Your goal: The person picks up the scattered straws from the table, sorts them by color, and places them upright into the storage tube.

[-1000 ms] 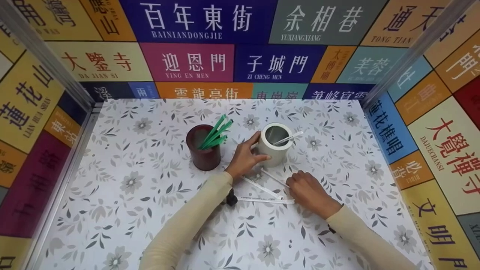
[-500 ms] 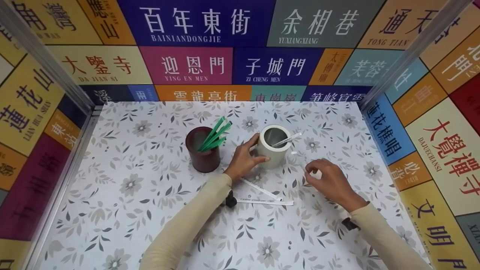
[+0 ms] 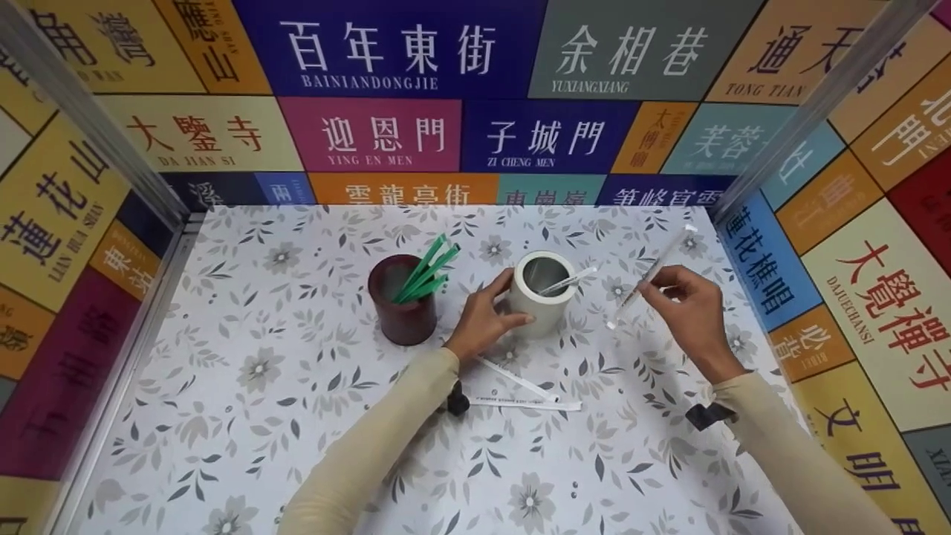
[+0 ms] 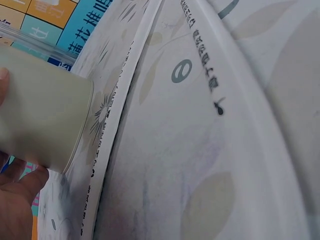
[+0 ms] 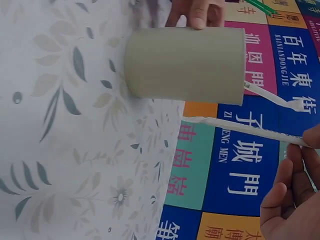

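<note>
My left hand grips the cream-coloured cup from its left side, thumb in front and fingers behind. One white wrapped straw leans out of that cup over its right rim. Right of the cup, my right hand pinches another white wrapped straw between thumb and fingers, held tilted above the table. In the right wrist view, this held straw extends from the fingertips toward the cream cup. Two more white wrapped straws, one slanting and one nearly level, lie below the cup.
A dark red cup with several green straws stands left of my left hand. The table has a floral white cover. Panels with printed characters enclose its back and sides.
My right hand has picked up a white wrapped straw from the table in front of the cup, then moved right and raised it. The left hand keeps its hold on the cream cup.
</note>
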A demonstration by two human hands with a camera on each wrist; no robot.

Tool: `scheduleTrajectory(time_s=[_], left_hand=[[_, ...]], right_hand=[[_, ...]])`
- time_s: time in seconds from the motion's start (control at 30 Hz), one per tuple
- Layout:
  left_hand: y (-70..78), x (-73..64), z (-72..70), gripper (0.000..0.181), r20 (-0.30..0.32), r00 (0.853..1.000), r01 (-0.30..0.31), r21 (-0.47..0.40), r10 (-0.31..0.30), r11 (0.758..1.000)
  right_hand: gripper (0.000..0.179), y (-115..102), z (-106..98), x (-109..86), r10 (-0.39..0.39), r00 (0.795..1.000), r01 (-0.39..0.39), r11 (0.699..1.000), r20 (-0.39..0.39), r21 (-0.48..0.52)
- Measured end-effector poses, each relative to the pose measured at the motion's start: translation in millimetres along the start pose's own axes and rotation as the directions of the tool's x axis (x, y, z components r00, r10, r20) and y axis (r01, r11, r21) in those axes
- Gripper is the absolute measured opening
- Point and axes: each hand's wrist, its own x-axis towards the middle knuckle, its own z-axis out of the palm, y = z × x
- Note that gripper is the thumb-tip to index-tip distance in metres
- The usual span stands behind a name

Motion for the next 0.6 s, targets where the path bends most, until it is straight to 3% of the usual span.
scheduleTrajectory(time_s=[0.17,0.37,0.6], left_hand=[[-0.5,0.9,1.6,0.094,-0.006,1.000,-0.003,-0.016,0.003,1.000],[1.6,0.3,2.4,0.096,-0.009,1.000,0.005,-0.015,-0.005,1.000],[1.2,-0.5,0.4,0.095,-0.009,1.000,-0.004,0.014,0.004,1.000]], right_hand=[[0.011,-7,-3,19.2,0.019,0.997,-0.011,0.995,-0.076,0.097],[0.019,-20,0,39.2,0.010,0.985,0.037,0.961,-0.171,0.272],[0.019,-37,20,47.5,-0.013,0.971,0.094,0.936,-0.237,0.338]])
